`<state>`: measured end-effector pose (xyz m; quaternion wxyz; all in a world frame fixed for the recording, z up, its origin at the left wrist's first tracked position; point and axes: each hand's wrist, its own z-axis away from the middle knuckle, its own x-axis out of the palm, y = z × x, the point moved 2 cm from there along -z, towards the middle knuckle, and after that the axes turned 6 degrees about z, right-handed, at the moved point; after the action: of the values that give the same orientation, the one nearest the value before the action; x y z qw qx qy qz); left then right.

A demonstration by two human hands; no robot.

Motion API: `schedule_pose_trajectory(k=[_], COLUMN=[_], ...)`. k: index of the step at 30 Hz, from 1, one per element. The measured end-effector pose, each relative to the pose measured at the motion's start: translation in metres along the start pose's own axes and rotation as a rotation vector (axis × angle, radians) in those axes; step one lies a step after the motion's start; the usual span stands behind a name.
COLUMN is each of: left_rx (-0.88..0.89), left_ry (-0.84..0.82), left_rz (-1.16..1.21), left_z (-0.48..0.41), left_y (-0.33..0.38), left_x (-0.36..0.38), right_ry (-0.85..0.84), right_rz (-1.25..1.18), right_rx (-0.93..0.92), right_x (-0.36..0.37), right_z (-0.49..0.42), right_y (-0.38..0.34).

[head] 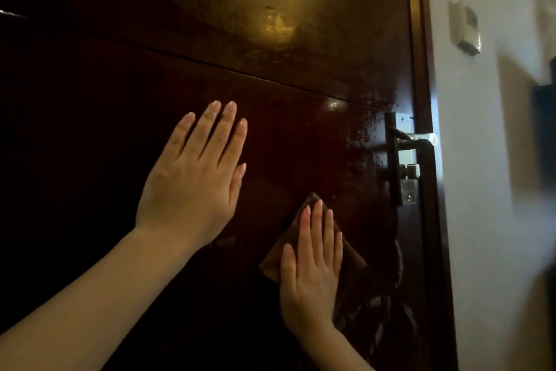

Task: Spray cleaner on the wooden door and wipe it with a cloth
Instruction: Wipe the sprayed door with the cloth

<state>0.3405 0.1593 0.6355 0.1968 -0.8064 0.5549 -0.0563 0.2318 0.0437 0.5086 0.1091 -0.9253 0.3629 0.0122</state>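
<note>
Head view. Dark reddish-brown glossy wooden door (270,55) across most of the frame, with a thin horizontal seam (240,73) running slightly downward to the right and a yellowish light reflection (279,24) on the upper panel. Left hand (195,181): palm laid flat against the door below the seam, fingers (210,133) straight and slightly spread, released, grasping nothing. Right hand (310,274): lower and to the right of the left hand, well apart from it, palm flat on a brown folded cloth (350,252), fingers (317,229) straight and held together, pressing rather than clenching. Cloth position: trapped between right palm and door surface, one corner showing above the fingertips, further edges showing at both sides of the hand. Pale smeared streaks (391,295) on the door surface right of and below the right hand. Silver metal lever handle (412,137) on a long dark lock plate (391,160) at the right edge of the door, above and right of the cloth, not touching it; small metal thumb-turn knob (410,171) just below the lever. White wall (496,190) right of the door frame, carrying a small blurred metal-coloured fixture (464,27) high up. Spray cleaner: not identifiable anywhere in this view.
</note>
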Motion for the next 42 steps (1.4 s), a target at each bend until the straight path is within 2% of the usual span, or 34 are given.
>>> schedule_pose_trajectory(k=[4, 9, 13, 17, 19, 23, 25, 28, 31, 33, 36, 42], left_rx=[0.038, 0.095, 0.013, 0.035, 0.036, 0.034, 0.035, 0.039, 0.051, 0.053, 0.058, 0.048], left_ry=[-0.032, -0.057, -0.037, -0.021, -0.015, -0.011, -0.017, -0.020, -0.017, -0.009, 0.007, 0.021], left_rz=[-0.005, 0.026, 0.053, 0.021, 0.017, 0.022, 0.026, 0.034, 0.055, 0.068, 0.080, 0.099], left_z=[0.002, 0.006, 0.006, 0.010, 0.010, 0.010, 0.009, 0.010, 0.011, 0.012, 0.013, 0.013], left_y=[-0.001, 0.007, 0.018, 0.023, 0.023, 0.024, 0.024, 0.024, 0.024, 0.023, 0.024, 0.023], left_x=[-0.001, 0.001, 0.005, 0.011, 0.011, 0.012, 0.013, 0.013, 0.013, 0.013, 0.014, 0.014], right_ry=[-0.012, -0.014, -0.050, -0.019, -0.008, 0.021, 0.033, -0.005, 0.004, 0.053, 0.075, 0.089], right_rz=[0.026, 0.032, -0.020, -0.072, -0.109, -0.121, -0.130, -0.158, -0.124, -0.138, -0.177, -0.167], right_rx=[-0.179, -0.118, 0.064, 0.331, 0.472, 0.620, 0.597, 0.368, 0.214, 0.238, 0.390, 0.591], right_x=[-0.008, -0.012, -0.013, -0.012, -0.011, -0.011, -0.010, -0.005, -0.005, -0.008, -0.010, -0.008], right_z=[-0.026, -0.049, -0.037, -0.016, -0.011, -0.019, -0.021, -0.015, -0.014, -0.017, -0.017, -0.017], right_y=[0.033, 0.085, 0.133, 0.173, 0.181, 0.166, 0.141, 0.097, 0.100, 0.121, 0.148, 0.160])
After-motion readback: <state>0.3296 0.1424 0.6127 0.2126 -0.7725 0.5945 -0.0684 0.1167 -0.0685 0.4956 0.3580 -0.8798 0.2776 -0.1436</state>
